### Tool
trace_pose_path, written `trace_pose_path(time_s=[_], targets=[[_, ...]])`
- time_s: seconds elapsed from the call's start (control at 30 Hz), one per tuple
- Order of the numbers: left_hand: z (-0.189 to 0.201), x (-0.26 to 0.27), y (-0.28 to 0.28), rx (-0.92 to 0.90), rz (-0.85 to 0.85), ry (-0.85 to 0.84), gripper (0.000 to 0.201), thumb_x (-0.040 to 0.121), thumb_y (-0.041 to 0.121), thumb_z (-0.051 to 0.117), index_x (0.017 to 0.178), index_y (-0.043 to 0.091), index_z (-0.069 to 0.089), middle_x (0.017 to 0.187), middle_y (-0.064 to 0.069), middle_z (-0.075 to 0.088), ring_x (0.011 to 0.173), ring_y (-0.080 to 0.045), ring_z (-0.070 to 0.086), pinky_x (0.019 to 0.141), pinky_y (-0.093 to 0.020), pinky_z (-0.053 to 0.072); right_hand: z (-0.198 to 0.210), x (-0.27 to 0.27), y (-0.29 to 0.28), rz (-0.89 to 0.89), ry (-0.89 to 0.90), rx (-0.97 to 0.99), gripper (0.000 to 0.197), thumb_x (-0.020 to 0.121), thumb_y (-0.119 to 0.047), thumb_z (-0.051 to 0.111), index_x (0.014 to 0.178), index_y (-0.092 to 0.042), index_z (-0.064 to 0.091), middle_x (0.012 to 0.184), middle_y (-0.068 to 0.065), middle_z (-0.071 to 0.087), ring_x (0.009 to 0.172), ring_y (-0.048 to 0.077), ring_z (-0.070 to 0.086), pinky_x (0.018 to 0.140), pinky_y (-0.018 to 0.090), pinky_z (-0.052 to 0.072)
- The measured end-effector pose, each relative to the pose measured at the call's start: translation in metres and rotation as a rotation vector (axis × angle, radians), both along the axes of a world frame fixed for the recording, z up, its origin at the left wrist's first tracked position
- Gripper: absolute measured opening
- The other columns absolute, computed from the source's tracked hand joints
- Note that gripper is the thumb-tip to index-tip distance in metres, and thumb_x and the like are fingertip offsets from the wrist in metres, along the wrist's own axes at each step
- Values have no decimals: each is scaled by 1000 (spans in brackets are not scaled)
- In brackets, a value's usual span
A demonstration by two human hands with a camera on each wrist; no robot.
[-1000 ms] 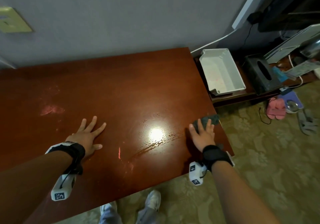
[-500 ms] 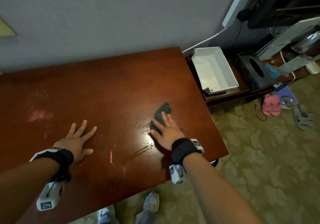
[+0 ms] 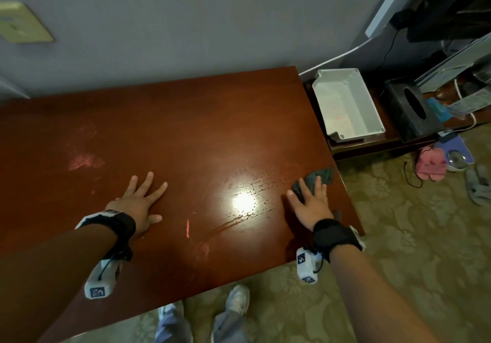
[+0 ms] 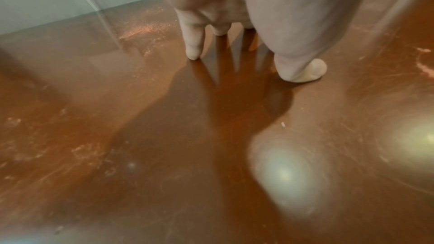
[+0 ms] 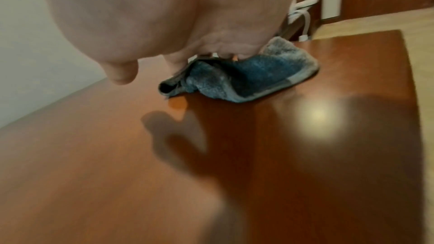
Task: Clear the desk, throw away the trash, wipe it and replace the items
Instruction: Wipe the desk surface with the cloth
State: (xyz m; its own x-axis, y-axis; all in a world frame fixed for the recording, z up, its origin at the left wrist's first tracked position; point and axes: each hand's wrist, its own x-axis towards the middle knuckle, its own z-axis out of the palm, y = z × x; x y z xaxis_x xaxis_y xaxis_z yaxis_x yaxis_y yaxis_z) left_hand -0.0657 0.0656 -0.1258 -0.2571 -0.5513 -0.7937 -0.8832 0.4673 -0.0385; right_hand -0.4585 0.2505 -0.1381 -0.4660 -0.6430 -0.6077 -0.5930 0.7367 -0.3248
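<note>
A glossy red-brown desk (image 3: 186, 135) fills the head view, with pale smears at its left and wet streaks near a light reflection. My right hand (image 3: 309, 199) presses flat, fingers straight, on a crumpled grey-blue cloth (image 3: 322, 176) close to the desk's right edge. The right wrist view shows the cloth (image 5: 246, 73) bunched under my fingers. My left hand (image 3: 140, 196) rests palm down with fingers spread on the bare desk, left of the reflection. In the left wrist view the left fingertips (image 4: 193, 53) touch the dusty wood.
A white plastic tray (image 3: 348, 103) and a black tissue box (image 3: 409, 108) sit on a low shelf right of the desk. Pink slippers (image 3: 430, 163) and grey sandals (image 3: 478, 186) lie on the patterned carpet. A grey wall (image 3: 186, 23) runs behind the desk.
My right hand slid the cloth from the right edge toward the middle, then back to the right edge. The left hand stayed planted on the desk.
</note>
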Motion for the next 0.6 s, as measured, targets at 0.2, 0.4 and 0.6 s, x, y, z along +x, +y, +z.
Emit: trace_pose_path(time_s=[0.2,0.4,0.6], targets=[[3,1,0,32,-1,5,84,95,52,50,145,55,-18,151,13,-41,146,-26,-25,115,-55,28,11,144,8,538,-17,11,72,90,-76,12,154,-44,4,156,-2,-32,143,25,-29,113,47,-13],[4,1,0,30,-18,11,84,95,54,49,147,53,-18,152,10,-40,147,-28,-24,115,-57,28,3,190,19,680,-43,-9,66,95,-69,11,154,-41,13,160,-8,-25,148,18,-23,121,43,-7],[5,1,2,25,-25,-1,84,96,52,48,147,52,-18,152,11,-40,147,-27,-24,114,-57,28,7,96,32,378,37,53,62,95,-69,10,152,-48,8,158,-5,-28,145,23,-22,118,46,0]])
